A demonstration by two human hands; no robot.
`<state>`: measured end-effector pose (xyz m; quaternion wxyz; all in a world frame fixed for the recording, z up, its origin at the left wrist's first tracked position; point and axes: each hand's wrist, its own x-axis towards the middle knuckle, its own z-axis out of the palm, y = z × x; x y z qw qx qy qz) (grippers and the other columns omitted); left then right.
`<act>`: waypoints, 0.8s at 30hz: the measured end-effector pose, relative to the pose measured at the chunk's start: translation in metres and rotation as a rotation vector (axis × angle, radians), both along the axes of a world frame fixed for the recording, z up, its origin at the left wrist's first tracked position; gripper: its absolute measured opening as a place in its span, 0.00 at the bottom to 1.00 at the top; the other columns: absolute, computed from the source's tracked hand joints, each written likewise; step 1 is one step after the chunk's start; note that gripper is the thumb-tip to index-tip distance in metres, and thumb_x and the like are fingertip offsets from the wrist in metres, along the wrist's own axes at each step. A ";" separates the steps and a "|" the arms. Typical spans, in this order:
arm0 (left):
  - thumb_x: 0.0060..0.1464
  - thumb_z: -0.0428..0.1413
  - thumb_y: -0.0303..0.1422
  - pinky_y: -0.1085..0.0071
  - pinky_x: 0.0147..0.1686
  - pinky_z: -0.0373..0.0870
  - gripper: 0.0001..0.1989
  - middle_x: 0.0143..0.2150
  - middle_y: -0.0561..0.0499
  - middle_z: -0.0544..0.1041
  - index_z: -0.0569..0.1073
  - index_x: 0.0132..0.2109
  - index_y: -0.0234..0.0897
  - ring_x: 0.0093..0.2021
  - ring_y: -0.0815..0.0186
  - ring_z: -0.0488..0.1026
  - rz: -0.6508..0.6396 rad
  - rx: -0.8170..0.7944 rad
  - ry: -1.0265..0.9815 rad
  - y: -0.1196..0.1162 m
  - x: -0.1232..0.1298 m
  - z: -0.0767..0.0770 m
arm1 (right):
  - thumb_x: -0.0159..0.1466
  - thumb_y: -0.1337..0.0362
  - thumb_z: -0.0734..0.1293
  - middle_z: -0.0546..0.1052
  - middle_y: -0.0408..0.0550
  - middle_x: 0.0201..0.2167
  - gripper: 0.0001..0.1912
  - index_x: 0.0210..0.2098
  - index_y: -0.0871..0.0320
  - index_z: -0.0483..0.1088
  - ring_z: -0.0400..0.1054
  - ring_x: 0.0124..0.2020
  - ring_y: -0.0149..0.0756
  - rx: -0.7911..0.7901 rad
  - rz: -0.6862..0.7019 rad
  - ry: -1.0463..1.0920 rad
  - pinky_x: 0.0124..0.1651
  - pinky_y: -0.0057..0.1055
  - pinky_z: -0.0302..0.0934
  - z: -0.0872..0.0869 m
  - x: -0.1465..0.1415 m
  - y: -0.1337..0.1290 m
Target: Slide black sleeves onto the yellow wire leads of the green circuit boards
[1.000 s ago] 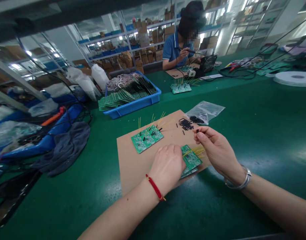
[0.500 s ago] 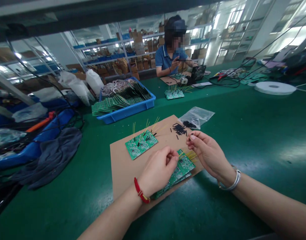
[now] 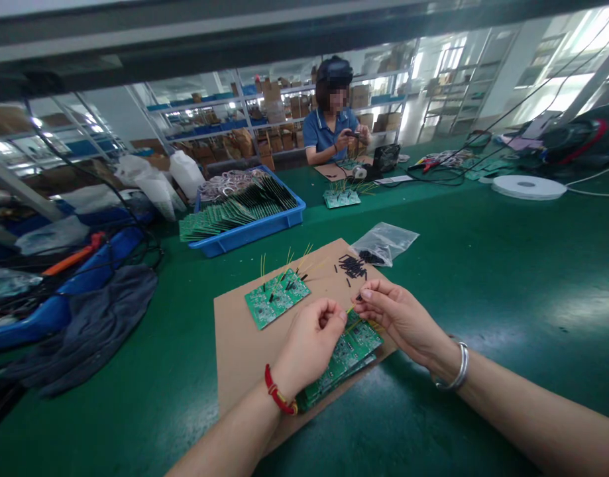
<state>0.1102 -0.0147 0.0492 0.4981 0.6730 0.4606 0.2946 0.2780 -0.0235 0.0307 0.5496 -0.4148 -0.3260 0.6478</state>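
My left hand (image 3: 311, 341), with a red bracelet on the wrist, is pinched over a stack of green circuit boards (image 3: 356, 348); a yellow wire shows at its fingertips. Close on its right, my right hand (image 3: 398, 315) pinches a small dark piece, mostly hidden by the fingers. Yellow wires run from the stack beneath the right hand. Another green board (image 3: 279, 298) with upright yellow wires and black sleeves lies on the brown cardboard (image 3: 234, 351). Behind my right hand is a pile of short black tubes (image 3: 352, 266) beside a clear plastic bag (image 3: 391, 244).
A blue tray (image 3: 249, 232) full of boards and pale cables stands at the back left. Farther left are a dark cloth (image 3: 95, 324) and a blue bin. A person sits across the table near another board (image 3: 342, 198). A white reel (image 3: 527, 187) lies at the right.
My right hand has moved left and closer to my left hand, bringing the dark piece near the yellow wire. The view has shifted slightly. Across the table, the person's hands have come together.
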 end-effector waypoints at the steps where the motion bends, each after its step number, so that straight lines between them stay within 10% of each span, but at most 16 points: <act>1: 0.57 0.49 0.35 0.74 0.25 0.55 0.10 0.25 0.56 0.64 0.66 0.30 0.35 0.25 0.71 0.59 0.002 -0.002 -0.001 0.000 0.000 0.000 | 0.52 0.61 0.74 0.77 0.42 0.26 0.11 0.30 0.59 0.71 0.72 0.29 0.25 -0.001 0.003 0.000 0.33 0.20 0.65 0.000 0.000 0.000; 24: 0.56 0.49 0.35 0.74 0.24 0.54 0.10 0.24 0.56 0.63 0.66 0.30 0.35 0.24 0.71 0.59 -0.008 -0.003 0.016 -0.001 -0.001 -0.001 | 0.51 0.60 0.75 0.77 0.41 0.24 0.13 0.28 0.59 0.70 0.72 0.27 0.25 -0.009 0.017 -0.015 0.32 0.19 0.65 0.001 -0.003 -0.002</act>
